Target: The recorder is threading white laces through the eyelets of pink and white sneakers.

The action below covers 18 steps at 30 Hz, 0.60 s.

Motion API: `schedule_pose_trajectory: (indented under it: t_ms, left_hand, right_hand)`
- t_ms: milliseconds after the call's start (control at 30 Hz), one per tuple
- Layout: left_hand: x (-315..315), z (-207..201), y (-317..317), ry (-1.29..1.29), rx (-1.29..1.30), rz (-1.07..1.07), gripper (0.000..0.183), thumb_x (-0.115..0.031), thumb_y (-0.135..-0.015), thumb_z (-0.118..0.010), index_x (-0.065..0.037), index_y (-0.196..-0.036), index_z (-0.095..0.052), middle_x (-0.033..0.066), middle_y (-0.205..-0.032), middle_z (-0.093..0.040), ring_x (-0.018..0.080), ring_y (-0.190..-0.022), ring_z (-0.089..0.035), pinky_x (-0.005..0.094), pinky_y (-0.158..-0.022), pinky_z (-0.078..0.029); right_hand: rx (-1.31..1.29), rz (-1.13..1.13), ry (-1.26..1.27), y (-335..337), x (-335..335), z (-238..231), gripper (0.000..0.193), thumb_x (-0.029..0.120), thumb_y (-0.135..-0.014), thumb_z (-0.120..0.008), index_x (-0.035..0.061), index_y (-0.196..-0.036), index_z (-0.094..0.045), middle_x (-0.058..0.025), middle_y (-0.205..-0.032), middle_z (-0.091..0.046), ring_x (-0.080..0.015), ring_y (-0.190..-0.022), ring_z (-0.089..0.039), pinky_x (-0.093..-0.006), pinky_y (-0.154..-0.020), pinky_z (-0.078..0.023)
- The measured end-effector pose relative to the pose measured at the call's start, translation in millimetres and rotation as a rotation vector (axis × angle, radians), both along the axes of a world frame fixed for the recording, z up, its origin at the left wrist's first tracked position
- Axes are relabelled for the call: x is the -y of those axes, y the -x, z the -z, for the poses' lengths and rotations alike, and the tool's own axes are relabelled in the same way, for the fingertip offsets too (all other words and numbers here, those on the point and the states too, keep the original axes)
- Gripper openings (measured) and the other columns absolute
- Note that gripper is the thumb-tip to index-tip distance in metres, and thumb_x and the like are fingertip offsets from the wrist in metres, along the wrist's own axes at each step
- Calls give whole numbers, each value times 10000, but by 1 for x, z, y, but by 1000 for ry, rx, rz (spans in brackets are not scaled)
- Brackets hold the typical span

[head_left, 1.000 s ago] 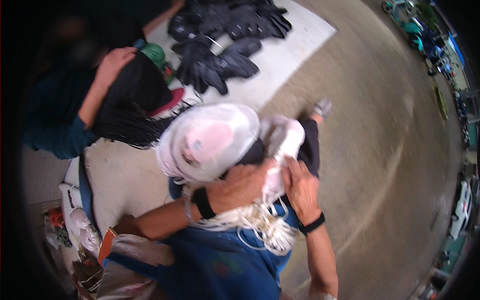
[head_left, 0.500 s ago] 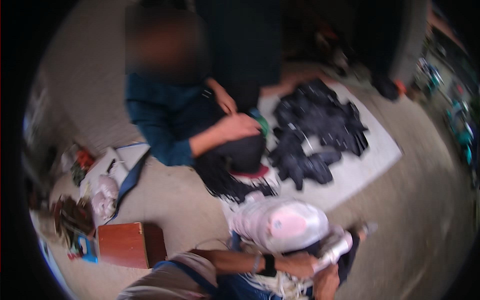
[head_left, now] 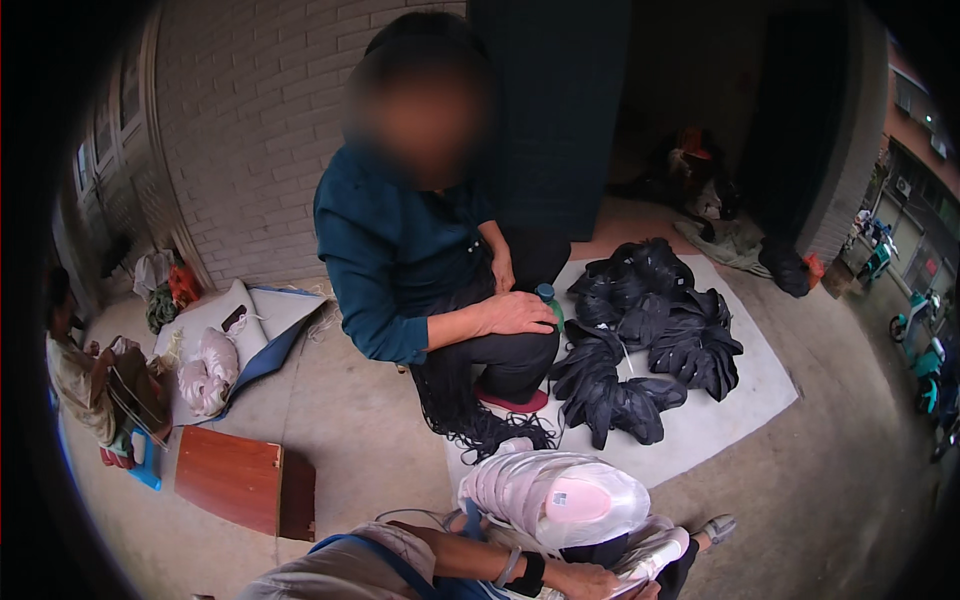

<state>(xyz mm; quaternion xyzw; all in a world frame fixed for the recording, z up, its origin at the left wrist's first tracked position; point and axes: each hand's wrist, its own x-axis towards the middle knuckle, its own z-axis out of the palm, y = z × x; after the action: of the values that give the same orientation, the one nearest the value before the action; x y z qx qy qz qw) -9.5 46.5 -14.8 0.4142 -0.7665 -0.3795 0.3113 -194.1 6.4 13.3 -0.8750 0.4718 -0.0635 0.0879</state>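
Note:
At the lower edge, my left hand (head_left: 585, 579), with a dark band on its wrist, is closed on a pale pink and white shoe upper (head_left: 655, 562). My right hand (head_left: 646, 592) shows only as a sliver at the picture's bottom, against the same upper; its fingers are mostly cut off. Just beyond my hands, a stack of nested pink shoe uppers (head_left: 520, 485) lies on its side, wrapped in clear film. The laces or cords about my lap are largely out of view.
Across from me sits a person in a teal shirt (head_left: 375, 255), one hand on a knee beside a green bottle (head_left: 550, 300). Black shoe uppers (head_left: 640, 350) lie on a pale sheet (head_left: 740, 400). A reddish-brown wooden box (head_left: 230, 480) stands left; another person (head_left: 90, 385) sits beyond it.
My view has tilted upward and steadied, so my hands sit lower in the picture. The upper in my hands lies flatter than before. The seated person's hand stays on the knee.

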Motion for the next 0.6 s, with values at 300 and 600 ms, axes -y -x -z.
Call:
schedule_pose_trajectory:
  t_ms: [300,600]
  left_hand:
    - [5,-17,10,-501,-363,-89,112,-155,-791,-605,-88,-704,-583,36,-625,-553,176,-554,-537,325,-519,-432]
    - [24,-51,12,-790,-851,-78,170,-238,-925,-525,-70,-927,-500,-17,-616,-483,72,-432,-466,226,-355,-323]
  right_hand:
    - [147,1,-29,1,6,-6,184,96,-868,-534,-66,-955,-543,-225,-824,-607,-381,-736,-615,-421,-626,-509]
    - [231,25,-86,11,27,17,162,87,-851,-547,-52,-933,-542,-222,-793,-587,-391,-736,-610,-437,-628,-500]
